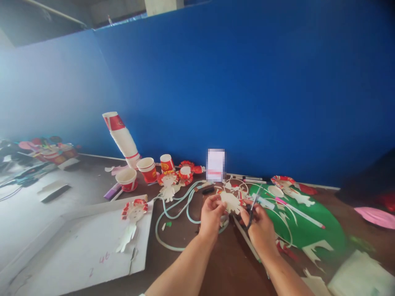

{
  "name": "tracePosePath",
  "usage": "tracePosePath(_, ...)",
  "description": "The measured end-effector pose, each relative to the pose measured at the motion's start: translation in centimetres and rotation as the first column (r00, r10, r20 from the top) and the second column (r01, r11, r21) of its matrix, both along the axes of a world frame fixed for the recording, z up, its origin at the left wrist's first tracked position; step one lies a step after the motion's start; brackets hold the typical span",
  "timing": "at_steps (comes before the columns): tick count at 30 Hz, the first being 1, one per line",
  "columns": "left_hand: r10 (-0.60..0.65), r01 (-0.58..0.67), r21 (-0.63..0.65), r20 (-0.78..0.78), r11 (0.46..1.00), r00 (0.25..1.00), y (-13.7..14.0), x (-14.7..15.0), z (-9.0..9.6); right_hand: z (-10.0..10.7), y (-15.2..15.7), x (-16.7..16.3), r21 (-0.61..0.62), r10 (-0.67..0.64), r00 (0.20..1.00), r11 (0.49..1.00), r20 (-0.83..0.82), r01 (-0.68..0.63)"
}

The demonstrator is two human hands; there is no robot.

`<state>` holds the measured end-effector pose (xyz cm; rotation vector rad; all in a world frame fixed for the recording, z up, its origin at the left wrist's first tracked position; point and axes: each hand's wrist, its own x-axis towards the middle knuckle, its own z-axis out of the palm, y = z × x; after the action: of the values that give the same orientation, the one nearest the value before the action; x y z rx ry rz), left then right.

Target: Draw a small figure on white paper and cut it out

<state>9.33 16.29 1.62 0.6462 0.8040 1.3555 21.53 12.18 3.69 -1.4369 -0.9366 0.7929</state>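
Pinched in the fingers of my left hand (pixel 212 217) is a whitish paper cutout (pixel 231 202) with a wavy edge and bits of red. My right hand (pixel 261 230) grips a pair of scissors (pixel 254 205), dark-handled, with blades pointing up and away beside the cutout. The fingers of both hands are close together, and the right fingertips are at the cutout's right edge; whether they touch it I cannot tell. Behind the hands lie white paper rings and red scraps (pixel 236 187). A pale blue cable (pixel 163 242) loops to the left of my left hand.
A green round sheet (pixel 327 224) with markers and scraps lies right. On a white board (pixel 77 246) at left rests a paper figure (pixel 135 211). Red-and-white paper cups (pixel 146 168) and a leaning cup stack (pixel 123 142) stand by the blue wall (pixel 247 82). A pink object (pixel 375 217) is far right.
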Motion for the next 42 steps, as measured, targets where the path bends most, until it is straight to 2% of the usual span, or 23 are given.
tracePosePath(5, 0.057, -0.057, -0.006, -0.015, 0.998, 0.998, 0.6, -0.2, -0.3, 0.1, 0.0, -0.3, 0.014, 0.050, 0.999, 0.999, -0.014, -0.049)
tracePosePath(8, 0.037, -0.037, -0.012, -0.027, 0.999, 0.999, 0.5, -0.1, 0.0, -0.1, 0.1, -0.4, 0.040, 0.050, 0.998, 0.998, -0.043, -0.048)
tracePosePath(11, -0.096, 0.097, 0.003, -0.064, 0.995, 0.993, 0.0, -0.1, 0.4, -0.1, 0.2, -0.4, 0.030, 0.008, 0.997, 1.000, -0.074, -0.006)
tracePosePath(14, -0.241, 0.251, 0.046, -0.163, 0.967, 0.957, -0.5, 0.0, 0.4, 0.1, 0.1, -0.2, 0.020, -0.042, 0.998, 0.999, -0.044, 0.043)
tracePosePath(17, -0.286, 0.313, 0.089, -0.231, 0.946, 0.930, -0.6, 0.2, 0.1, 0.4, -0.1, -0.2, 0.027, -0.043, 0.999, 0.999, 0.003, 0.043)
tracePosePath(23, -0.190, 0.190, -0.024, -0.219, 0.982, 0.957, 0.0, 0.3, 0.0, -0.5, 0.0, -0.5, 0.039, 0.040, 0.999, 0.998, 0.028, -0.041)
tracePosePath(30, -0.183, 0.176, -0.062, -0.125, 0.982, 0.975, 0.1, 0.0, 0.1, -1.2, 0.3, -0.2, 0.048, 0.061, 0.998, 0.997, 0.014, -0.062)
tracePosePath(36, -0.161, 0.156, -0.048, -0.126, 0.987, 0.979, 0.4, 0.1, -0.2, -0.9, 0.2, -0.4, 0.048, 0.076, 0.996, 0.996, 0.041, -0.078)
tracePosePath(39, -0.141, 0.138, -0.027, -0.128, 0.990, 0.982, 0.6, -0.1, -0.2, -0.2, -0.1, -0.3, -0.011, 0.119, 0.987, 0.993, 0.106, -0.118)
tracePosePath(42, -0.108, 0.110, 0.012, -0.111, 0.994, 0.988, 0.9, -0.4, 0.0, 0.8, -0.4, -0.2, -0.157, 0.183, 0.979, 0.973, 0.092, -0.167)
